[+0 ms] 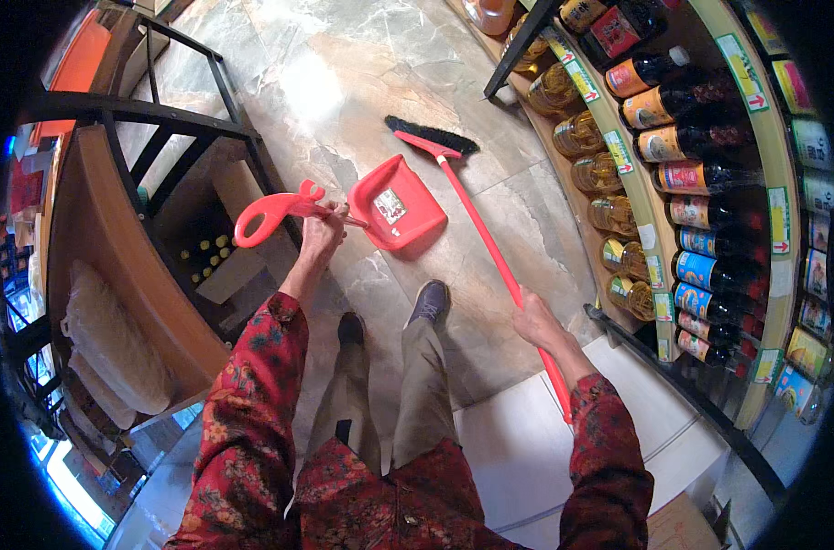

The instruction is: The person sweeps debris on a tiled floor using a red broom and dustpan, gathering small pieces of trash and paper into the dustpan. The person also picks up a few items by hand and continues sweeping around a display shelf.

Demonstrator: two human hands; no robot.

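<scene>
My left hand (324, 232) grips the upright handle of a red plastic dustpan, just below its looped top (257, 218). The dustpan's pan (417, 218) is low over the tiled floor (382, 289), in front of my feet; a printed label and a small pale bit lie inside it. My right hand (537, 317) is closed around the red stick of a broom (482, 230). The broom's head with black bristles (434, 136) is on the floor beyond the pan, a little to its right, apart from it.
Shelves (630, 199) of oil bottles (609, 216) and dark sauce bottles (692, 175) line my right. On my left stands a black-framed wooden rack (132, 234) with plastic-wrapped bags (111, 337) and a cardboard box (235, 275). White boxes (513, 440) lie near my right leg.
</scene>
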